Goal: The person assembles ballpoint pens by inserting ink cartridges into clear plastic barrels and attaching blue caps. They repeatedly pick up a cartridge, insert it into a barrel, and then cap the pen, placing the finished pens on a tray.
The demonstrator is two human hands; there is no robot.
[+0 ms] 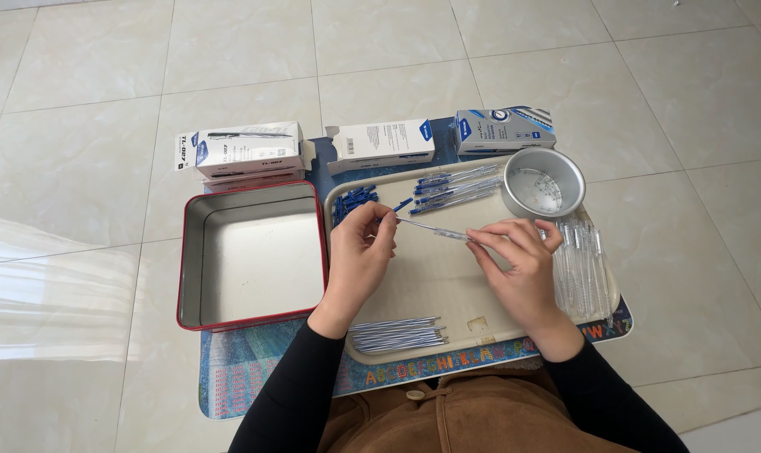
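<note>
My left hand (359, 252) and my right hand (519, 264) hold the two ends of one clear pen (435, 230) level above a beige tray (431, 277). The left fingers pinch the end nearer a pile of blue caps (353, 201). The right fingers grip the other end. A row of finished blue-capped pens (456, 189) lies at the tray's far side. A bundle of thin refills (396, 334) lies by my left wrist. Clear barrels (582, 268) lie in a row at the tray's right edge.
A round metal tin (544, 181) sits at the tray's far right corner. An empty square red-rimmed tin (250, 256) stands left of the tray. Three pen boxes (380, 144) line the back of a blue patterned mat (255, 369) on the tiled floor.
</note>
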